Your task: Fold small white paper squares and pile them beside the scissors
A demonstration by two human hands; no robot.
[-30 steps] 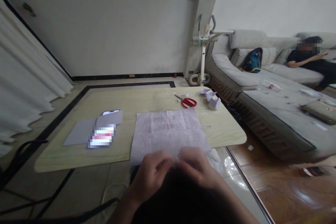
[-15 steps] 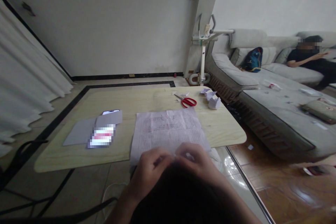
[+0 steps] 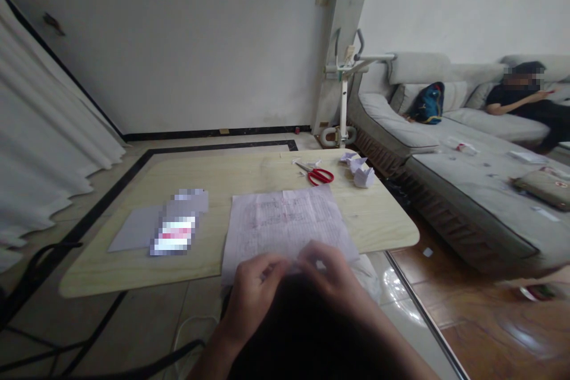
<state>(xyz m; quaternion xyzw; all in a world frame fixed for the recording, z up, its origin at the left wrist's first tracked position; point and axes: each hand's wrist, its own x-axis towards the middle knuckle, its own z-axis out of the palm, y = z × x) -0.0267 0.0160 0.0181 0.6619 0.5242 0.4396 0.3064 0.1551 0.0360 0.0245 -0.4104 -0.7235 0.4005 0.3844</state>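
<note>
My left hand (image 3: 259, 281) and my right hand (image 3: 327, 273) are close together at the near edge of the table, low over a large printed paper sheet (image 3: 285, 219). The fingers of both are curled in a pinch, their tips almost meeting. Whatever lies between the fingertips is too small and blurred to make out. The sheet has fold creases and hangs past the near table edge. Beyond it lie red-handled scissors (image 3: 319, 176), with small paper scraps by the blades. Several folded paper pieces (image 3: 364, 177) stand to the right of the scissors.
On the left of the wooden table (image 3: 214, 172) are blank paper sheets (image 3: 136, 228) and a blurred-out lit screen (image 3: 173, 236). A grey sofa (image 3: 472, 208) on the right holds a backpack (image 3: 430, 104) and a seated person (image 3: 519, 98). A black metal frame (image 3: 53, 341) stands at lower left.
The view has tilted slightly, so the scene sits a little lower. My hands stay pinched near each other, with the fingers shifted only slightly. The sheet and scissors lie as before.
</note>
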